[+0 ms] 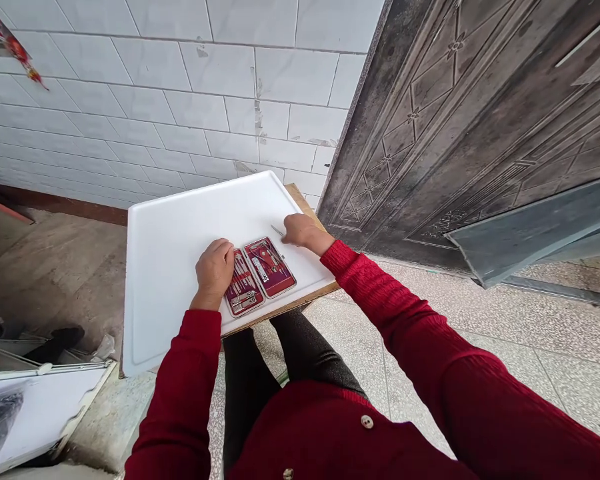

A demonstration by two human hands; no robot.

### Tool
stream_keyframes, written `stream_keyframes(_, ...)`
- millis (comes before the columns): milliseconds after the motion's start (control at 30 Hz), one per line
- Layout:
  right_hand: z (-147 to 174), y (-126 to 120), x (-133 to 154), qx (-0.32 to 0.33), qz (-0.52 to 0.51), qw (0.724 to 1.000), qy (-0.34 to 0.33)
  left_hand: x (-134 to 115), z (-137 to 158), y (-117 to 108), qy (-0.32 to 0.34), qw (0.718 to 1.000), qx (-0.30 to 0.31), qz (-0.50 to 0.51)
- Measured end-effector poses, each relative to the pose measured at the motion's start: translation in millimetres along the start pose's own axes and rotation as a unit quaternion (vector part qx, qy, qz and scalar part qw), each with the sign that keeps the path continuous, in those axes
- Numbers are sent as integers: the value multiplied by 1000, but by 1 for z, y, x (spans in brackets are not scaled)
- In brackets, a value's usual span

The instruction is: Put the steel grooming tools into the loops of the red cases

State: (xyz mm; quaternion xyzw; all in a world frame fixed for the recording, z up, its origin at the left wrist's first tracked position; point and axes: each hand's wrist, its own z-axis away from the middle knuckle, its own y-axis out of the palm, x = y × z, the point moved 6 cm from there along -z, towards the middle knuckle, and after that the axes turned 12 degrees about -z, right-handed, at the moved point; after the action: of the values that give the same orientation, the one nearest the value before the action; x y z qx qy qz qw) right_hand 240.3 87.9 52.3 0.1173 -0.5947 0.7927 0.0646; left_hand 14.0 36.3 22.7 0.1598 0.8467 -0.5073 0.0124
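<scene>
An open manicure case (265, 293) with a dark red lining lies on a white board (175, 267), its two halves spread side by side. Several small silver tools, among them nail clippers (244, 301), sit in its halves. My left hand (214, 270) is closed at the case's left edge, fingers curled and partly hiding that half. Just beyond the right half, my right hand (300, 230) is closed around a thin pointed metal manicure tool (277, 230). The tool's tip sticks out to the left, low over the board; its other end is hidden in my fingers.
The board rests on a wooden top (300, 197) beside a white tiled wall (180, 127). A dark patterned metal door (430, 120) stands to the right, with a grey-blue panel (540, 227) near it. Assorted items lie beside a white box (35, 407) at lower left.
</scene>
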Motion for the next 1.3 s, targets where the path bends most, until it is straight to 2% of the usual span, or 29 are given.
stream_keyframes(100, 12, 1, -11, 28, -63, 998, 11, -1, 0, 0, 9, 1000, -9, 0)
stream_keyframes(267, 52, 11, -16, 61, -152, 986, -17, -3, 0, 1, 19, 1000, -9, -4)
stream_keyframes(433, 98, 22, -2, 68, -97, 992, -51, -4, 0, 2, 24, 1000, -9, -1)
stream_keyframes(533, 112, 31, 5, 88, -50, 993, -62, -4, 0, 2, 23, 1000, -8, 1)
stream_keyframes(867, 119, 40, 18, 105, 16, 994, -39, -7, 0, 0, 34, 999, -16, 13)
stream_keyframes(1300, 123, 41, 24, 89, 15, 996, -6, -14, 1, -1, 47, 998, 1, 31)
